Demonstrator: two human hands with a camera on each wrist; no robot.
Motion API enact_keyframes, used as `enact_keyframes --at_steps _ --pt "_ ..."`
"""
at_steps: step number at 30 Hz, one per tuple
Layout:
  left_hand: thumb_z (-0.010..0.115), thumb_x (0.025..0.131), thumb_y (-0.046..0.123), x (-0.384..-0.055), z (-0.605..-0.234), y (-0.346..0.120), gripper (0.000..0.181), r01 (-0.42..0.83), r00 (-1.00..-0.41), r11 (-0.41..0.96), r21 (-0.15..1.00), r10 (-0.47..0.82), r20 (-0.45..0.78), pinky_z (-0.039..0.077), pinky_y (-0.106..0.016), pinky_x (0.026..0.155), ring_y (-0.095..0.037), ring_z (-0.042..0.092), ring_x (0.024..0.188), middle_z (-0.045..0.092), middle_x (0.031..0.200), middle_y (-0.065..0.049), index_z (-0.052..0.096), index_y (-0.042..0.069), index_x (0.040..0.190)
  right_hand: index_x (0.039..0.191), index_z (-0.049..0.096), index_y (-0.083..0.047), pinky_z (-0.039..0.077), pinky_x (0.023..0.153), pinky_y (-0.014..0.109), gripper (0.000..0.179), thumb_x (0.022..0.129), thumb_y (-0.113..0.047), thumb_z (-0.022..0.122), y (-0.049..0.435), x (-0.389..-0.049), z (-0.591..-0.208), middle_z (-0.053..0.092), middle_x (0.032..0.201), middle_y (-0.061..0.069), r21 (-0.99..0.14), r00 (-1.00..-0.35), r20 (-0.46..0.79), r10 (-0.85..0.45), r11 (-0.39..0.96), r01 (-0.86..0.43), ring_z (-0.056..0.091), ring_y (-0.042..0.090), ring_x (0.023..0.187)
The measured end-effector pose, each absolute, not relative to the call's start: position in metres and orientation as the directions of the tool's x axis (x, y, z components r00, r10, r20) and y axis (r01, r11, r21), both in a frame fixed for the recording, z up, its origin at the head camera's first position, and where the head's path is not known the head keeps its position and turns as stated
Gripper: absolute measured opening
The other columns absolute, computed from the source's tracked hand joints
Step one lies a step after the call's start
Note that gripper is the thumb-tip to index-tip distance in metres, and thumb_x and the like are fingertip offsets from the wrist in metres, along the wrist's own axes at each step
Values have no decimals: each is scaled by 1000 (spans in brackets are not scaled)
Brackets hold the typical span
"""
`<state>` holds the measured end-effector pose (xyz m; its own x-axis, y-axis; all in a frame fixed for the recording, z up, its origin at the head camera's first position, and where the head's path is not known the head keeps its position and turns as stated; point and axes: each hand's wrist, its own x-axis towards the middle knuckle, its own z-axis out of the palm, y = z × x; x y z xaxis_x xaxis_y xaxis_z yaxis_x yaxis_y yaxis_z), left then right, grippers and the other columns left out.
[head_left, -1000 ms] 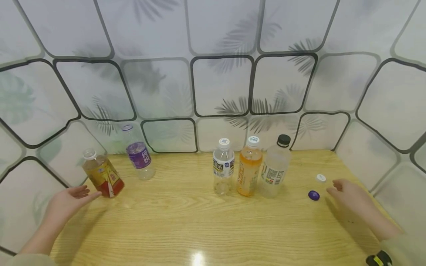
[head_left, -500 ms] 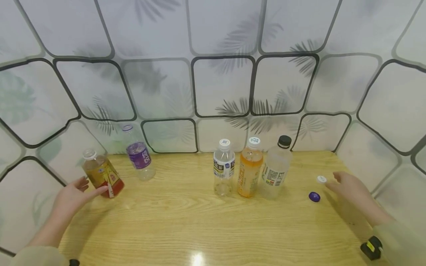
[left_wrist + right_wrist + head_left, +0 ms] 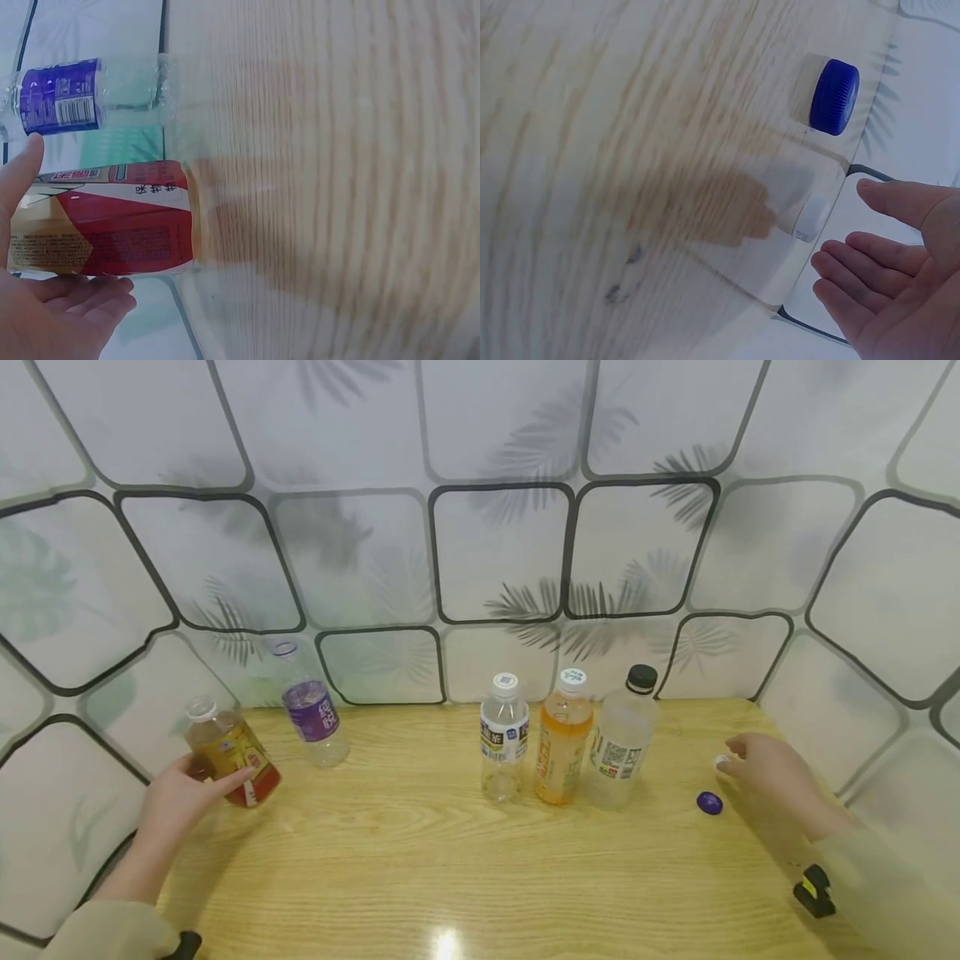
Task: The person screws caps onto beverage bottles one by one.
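Leaf-patterned wall (image 3: pixel 375 560) borders a wood-grain table (image 3: pixel 420 877). Capless yellow-and-red-labelled bottle (image 3: pixel 231 752): at the table's left, upright, long axis vertical, between thumb and fingers of the nearer left hand (image 3: pixel 174 795), spread wide; firm contact cannot be told. Right hand (image 3: pixel 772 774): parted, grasping nothing. White cap (image 3: pixel 811 217): just off its fingertips, purple cap (image 3: pixel 709 803) near.

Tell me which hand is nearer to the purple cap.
Right. The right hand is close by on the right of the purple cap; the left hand is far to its left, at the red bottle.
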<state>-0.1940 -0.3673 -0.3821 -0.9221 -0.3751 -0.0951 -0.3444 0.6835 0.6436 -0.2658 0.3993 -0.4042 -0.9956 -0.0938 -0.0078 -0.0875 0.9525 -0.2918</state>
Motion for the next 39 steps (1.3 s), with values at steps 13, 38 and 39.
enact_keyframes --at_steps 13,38,39 --pt "75 96 46 -210 -397 -362 87 -313 -894 600 736 -449 -14 45 -64 113 -55 53 132 50 147 -42 41 -15 148 119 68 16 58 87 66 40 92 -13 73 392 -270 -412 71 118 37 -268 -995 41 -87 959 -95 68 57 105" --pt "78 95 42 -212 -409 -358 73 -288 -871 642 710 -484 84 47 -23 69 -50 66 114 63 133 -40 54 -14 135 99 77 6 58 85 65 17 89 -7 74 385 -270 -416 77 104 29 -222 -989 107 -101 967 -123 71 53 95" --pt "78 94 42 -212 -409 -359 72 -288 -871 644 709 -484 86 45 -22 68 -50 66 113 64 132 -40 55 -14 134 99 77 6 58 85 65 17 89 -8 74 385 -271 -416 77 103 29 -220 -990 103 -101 968 -122 71 53 94"
